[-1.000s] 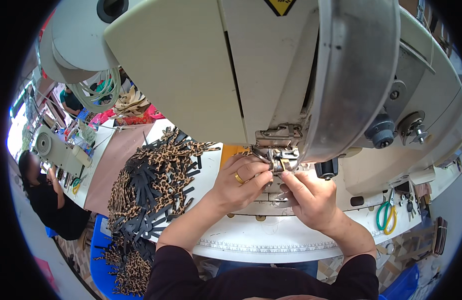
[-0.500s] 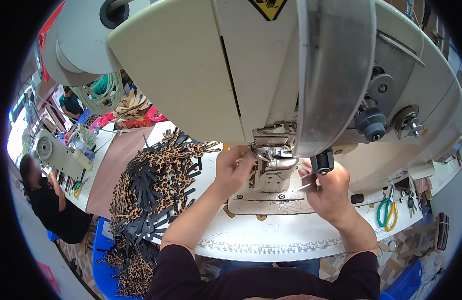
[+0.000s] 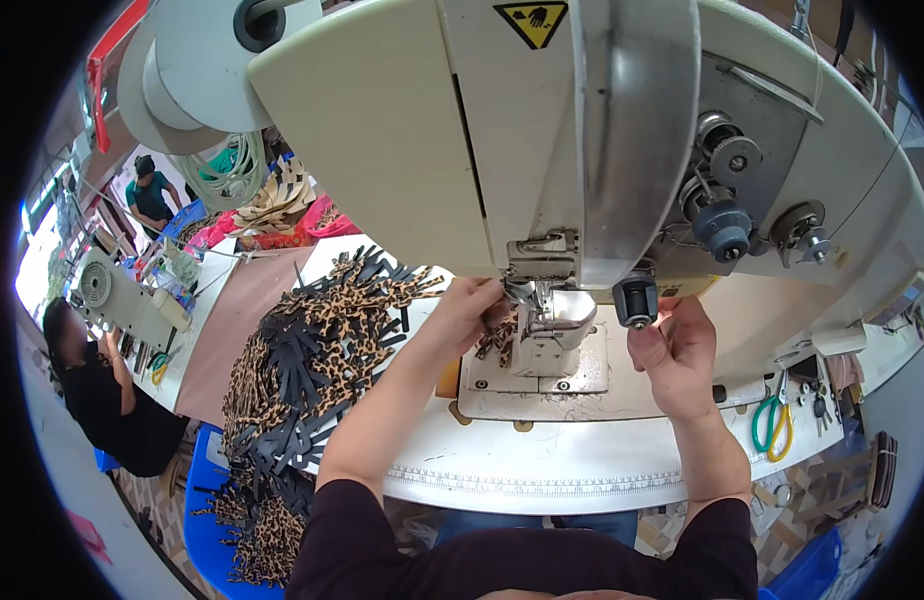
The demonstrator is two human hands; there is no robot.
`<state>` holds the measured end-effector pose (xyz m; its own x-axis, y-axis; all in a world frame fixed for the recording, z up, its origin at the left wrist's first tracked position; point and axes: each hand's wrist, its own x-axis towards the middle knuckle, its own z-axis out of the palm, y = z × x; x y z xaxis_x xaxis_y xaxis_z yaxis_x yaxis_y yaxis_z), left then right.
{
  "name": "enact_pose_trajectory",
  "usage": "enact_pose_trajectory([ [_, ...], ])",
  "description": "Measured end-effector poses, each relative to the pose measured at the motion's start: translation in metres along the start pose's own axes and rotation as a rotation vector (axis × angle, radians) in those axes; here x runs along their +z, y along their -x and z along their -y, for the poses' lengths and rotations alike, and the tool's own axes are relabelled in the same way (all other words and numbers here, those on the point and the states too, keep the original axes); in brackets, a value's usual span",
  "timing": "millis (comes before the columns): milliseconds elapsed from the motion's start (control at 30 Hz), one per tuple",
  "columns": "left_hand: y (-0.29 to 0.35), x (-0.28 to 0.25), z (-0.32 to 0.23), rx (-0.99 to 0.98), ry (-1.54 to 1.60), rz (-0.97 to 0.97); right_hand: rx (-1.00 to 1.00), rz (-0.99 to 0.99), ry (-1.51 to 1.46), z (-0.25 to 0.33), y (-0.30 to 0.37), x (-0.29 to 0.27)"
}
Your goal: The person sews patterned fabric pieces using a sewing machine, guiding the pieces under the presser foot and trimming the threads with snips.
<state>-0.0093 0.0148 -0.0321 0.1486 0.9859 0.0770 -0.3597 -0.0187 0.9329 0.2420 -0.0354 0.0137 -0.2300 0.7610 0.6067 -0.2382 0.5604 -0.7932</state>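
Observation:
At the stitching area of a large cream sewing machine [image 3: 372, 150], my left hand [image 3: 467, 308] is closed in a pinch beside the metal presser foot [image 3: 562, 310]. What lies between its fingertips is too small to make out. Just below these fingers, leopard-print strips [image 3: 496, 345] lie against the machine's work post. My right hand [image 3: 677, 350] is raised to the right of the post, its fingers curled close behind a black fitting [image 3: 637, 300] under the machine arm. Its fingertips are partly hidden, so anything in them does not show clearly.
A heap of leopard-print and black strips [image 3: 312, 340] covers the table's left side and hangs into a blue bin [image 3: 210, 510]. Green-and-yellow scissors [image 3: 772, 425] lie at the right. A ruler strip [image 3: 542, 488] runs along the front edge. Another person [image 3: 107, 390] is at the left.
My right hand has moved right, away from the work post; the thin pale object seen at its fingers no longer shows. My left hand stays by the presser foot. The whole view has shifted slightly.

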Motion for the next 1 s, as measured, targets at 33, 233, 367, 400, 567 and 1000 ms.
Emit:
enact_pose_trajectory([
  [33,0.013,-0.016,-0.006,0.010,0.024,0.124,0.034,0.031,-0.028,0.004,0.002,0.001],
  [233,0.094,-0.016,-0.019,0.033,-0.013,0.098,-0.277,0.340,0.540,0.025,0.011,0.021],
  [367,0.099,0.039,-0.026,0.100,-0.082,0.117,-0.486,0.452,0.860,0.027,0.011,0.036],
  [400,0.092,0.045,-0.026,0.051,-0.021,0.158,-0.486,0.450,0.866,0.022,0.010,0.033],
  [567,0.081,0.046,-0.035,0.046,-0.028,0.326,-0.698,0.318,1.045,0.024,0.003,0.012],
  [1000,0.028,0.031,-0.020,0.061,-0.152,0.032,-0.569,0.251,0.967,-0.021,-0.025,0.011],
])
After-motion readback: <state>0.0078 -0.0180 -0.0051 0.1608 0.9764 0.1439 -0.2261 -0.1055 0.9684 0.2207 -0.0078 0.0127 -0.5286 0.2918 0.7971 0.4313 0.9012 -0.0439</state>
